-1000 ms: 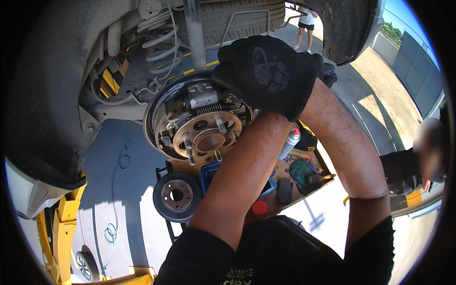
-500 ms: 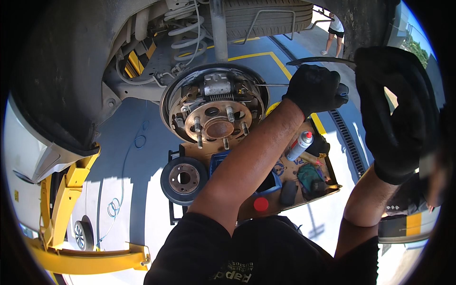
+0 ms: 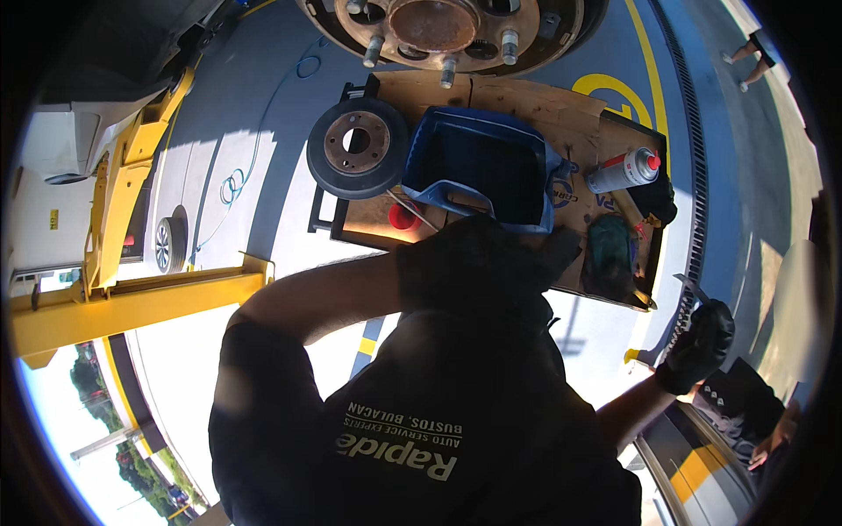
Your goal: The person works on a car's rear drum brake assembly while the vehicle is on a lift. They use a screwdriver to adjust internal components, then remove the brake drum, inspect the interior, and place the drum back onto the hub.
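My left hand [image 3: 474, 263], in a black glove, is closed low in front of my chest, just below a blue plastic container [image 3: 551, 188]. A thin pale screwdriver shaft [image 3: 410, 210] sticks out of it toward a brake drum [image 3: 338, 145]; the handle is hidden. At the right my right hand [image 3: 703, 344], also gloved, is closed round a thin, slightly curved strip [image 3: 689, 285] whose upper end shows above the fingers. Overhead, the rusty wheel hub [image 3: 432, 26] with its studs is cut off by the top edge.
Cardboard [image 3: 421, 90] lines a trolley holding the drum, the container, a spray can [image 3: 621, 172], a red round thing [image 3: 405, 216] and a dark green bundle [image 3: 610, 250]. A yellow lift arm [image 3: 140, 302] stands left. Another person's hand [image 3: 772, 438] shows at lower right.
My view has tipped down. My left hand has come away from the brake assembly with the screwdriver, down to my chest. My right hand has dropped lower, still with the strip.
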### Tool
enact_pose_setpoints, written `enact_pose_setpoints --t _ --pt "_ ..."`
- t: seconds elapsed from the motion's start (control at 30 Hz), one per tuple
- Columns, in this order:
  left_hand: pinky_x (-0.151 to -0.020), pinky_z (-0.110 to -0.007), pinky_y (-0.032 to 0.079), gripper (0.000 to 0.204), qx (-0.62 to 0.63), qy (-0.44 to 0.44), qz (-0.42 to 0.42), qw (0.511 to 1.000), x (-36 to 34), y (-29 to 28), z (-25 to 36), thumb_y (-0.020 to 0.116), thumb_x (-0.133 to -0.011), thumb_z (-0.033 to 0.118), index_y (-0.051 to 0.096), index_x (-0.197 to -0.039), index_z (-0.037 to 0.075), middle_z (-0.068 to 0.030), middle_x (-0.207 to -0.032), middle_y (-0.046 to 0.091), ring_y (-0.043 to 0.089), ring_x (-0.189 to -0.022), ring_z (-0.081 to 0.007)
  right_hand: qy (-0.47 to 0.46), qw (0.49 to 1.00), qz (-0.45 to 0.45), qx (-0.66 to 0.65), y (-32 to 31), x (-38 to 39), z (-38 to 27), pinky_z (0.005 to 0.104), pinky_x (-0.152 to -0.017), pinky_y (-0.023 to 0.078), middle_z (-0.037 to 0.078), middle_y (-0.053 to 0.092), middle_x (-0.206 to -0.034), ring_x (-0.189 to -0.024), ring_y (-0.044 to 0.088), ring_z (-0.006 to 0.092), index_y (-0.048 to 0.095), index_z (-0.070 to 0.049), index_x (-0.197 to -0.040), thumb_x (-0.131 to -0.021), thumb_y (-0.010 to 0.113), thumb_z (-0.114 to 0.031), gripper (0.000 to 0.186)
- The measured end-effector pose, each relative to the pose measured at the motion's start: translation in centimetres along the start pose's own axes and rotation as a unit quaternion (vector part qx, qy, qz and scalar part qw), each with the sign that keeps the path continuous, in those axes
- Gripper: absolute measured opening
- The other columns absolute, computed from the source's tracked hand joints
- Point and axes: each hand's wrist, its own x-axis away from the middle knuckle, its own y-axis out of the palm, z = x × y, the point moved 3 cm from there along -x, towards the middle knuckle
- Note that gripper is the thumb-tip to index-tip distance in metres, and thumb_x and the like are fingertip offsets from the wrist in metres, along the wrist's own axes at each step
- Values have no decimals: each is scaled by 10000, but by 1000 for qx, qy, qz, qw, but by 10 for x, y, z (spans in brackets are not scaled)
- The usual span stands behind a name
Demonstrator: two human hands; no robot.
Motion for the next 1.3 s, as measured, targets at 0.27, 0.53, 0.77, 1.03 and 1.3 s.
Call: enact_pose_setpoints --t 0.27,0.53,0.77,1.03,1.3 --pt "-579 -294 527 237 -1 -575 180 798 276 14 -154 775 -950 261 729 -1000 34 -85 -736 695 706 -621 -203 -78 945 -313 -55 298 24 -102 390 -841 569 146 728 -1077 -965 708 323 718 -77 -1119 -868 764 -29 260" --pt "-939 -396 535 362 218 -418 131 872 326 134 -200 713 -966 180 645 -1305 72 -121 -1154 700 686 -1051 -298 -219 946 -206 122 449 100 -115 441 -868 563 105 728 -1043 -966 707 302 745 -113 -1123 -818 842 -139 321" --pt "-1140 -433 436 426 250 -310 -17 917 301 175 -226 636 -1030 224 566 -1415 55 -151 -1391 596 554 -1318 -305 -183 951 -115 221 484 164 -96 439 -780 583 113 730 -962 -844 713 305 740 -83 -1090 -848 815 -167 266" --pt "-1127 -422 446 409 272 -282 -50 919 294 174 -242 631 -1030 192 573 -1410 53 -152 -1392 600 565 -1300 -305 -142 952 -138 232 500 167 -108 456 -720 556 96 674 -852 -788 678 304 706 -102 -945 -836 757 -166 136" --pt "-1144 -407 440 399 199 -230 -24 952 304 191 -242 633 -1032 211 592 -1399 61 -145 -1424 593 560 -1327 -277 29 970 -97 219 472 171 -102 380 -761 566 90 713 -917 -849 697 254 723 -84 -999 -893 719 -147 123"
